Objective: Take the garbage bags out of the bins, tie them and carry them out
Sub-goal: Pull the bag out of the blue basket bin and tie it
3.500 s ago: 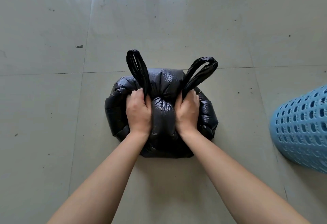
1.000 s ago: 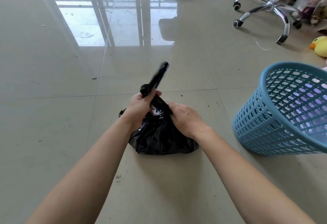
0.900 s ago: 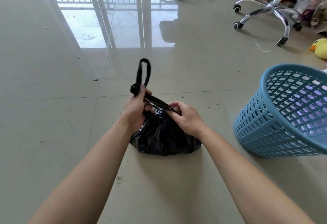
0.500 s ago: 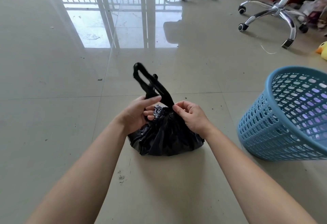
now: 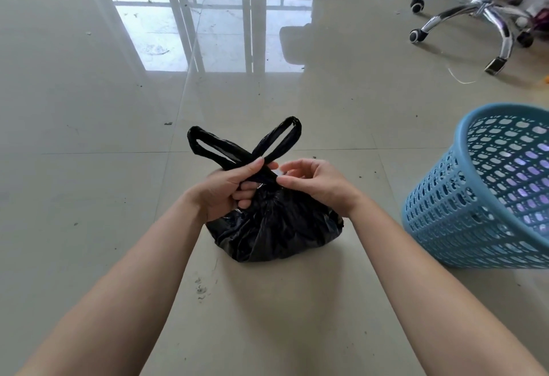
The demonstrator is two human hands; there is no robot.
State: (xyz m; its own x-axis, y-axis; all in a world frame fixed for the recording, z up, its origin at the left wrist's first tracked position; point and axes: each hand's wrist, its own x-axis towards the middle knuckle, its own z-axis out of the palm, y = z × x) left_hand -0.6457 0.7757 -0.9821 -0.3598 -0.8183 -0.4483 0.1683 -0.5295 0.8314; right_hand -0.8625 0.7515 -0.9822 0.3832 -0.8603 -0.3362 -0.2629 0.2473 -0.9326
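1. The black garbage bag (image 5: pixel 276 227) is already out of the bin and sits on the floor (image 5: pixel 89 197), in the middle of the view, near the person.
2. Its two handles (image 5: pixel 282 138) are crossed above the gathered neck and splay out as loops to far left and far right. The tying looks to be under way, but whether a knot is drawn tight cannot be told, since the hands cover the crossing.
3. The left hand (image 5: pixel 228 188) grips the handles at the crossing, with its fingers curled under and its thumb laid on top. The right hand (image 5: pixel 318 185) pinches the same strap between thumb and forefinger, and its other fingers are loosely bent.
4. The blue bin (image 5: pixel 490 191) stands just right of the bag and shows no liner.
5. Finishing the knot and carrying the bag out appear to be left.
6. Half a second ago both loops stood close together, leaning left, and they are now spread apart. A few seconds ago the bag was puffed up under two pressing fists, and it is now slack and gathered.
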